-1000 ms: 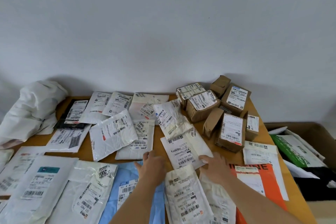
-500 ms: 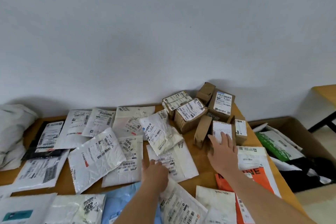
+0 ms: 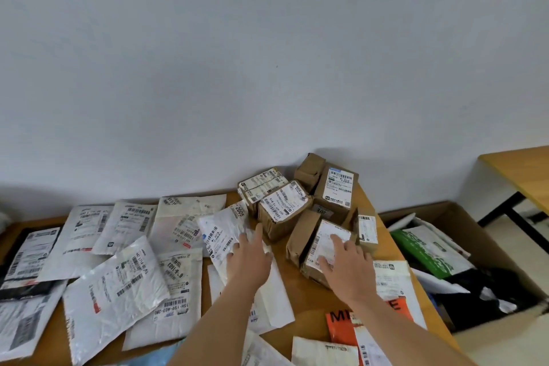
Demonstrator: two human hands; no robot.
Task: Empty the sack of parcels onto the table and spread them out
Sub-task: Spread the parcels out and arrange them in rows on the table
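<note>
Parcels: your soft white mailers [image 3: 118,285] and brown boxes [image 3: 282,209] lay across the counter [image 3: 300,297], boxes bunched at the far right corner.
Right hand [image 3: 346,267]: your fingers lay spread and flat on the labelled box [image 3: 322,249], gripping nothing.
Left hand [image 3: 249,258]: flat, fingers straight, on a crinkled white mailer [image 3: 221,232].
Handling: boxes looked stiff, probably light; take them by opposite sides. Mailers looked limp and slick; slide them under your flat palm.
Beyond: carton [image 3: 487,249] beside the counter, holding other bags.

You have a wooden table [image 3: 300,303] before you, set against a pale wall. White mailer bags [image 3: 116,285] overlap across its left and middle, brown cardboard boxes [image 3: 282,211] cluster at the far right corner, and an orange mailer [image 3: 341,327] lies near the front right edge.
</note>
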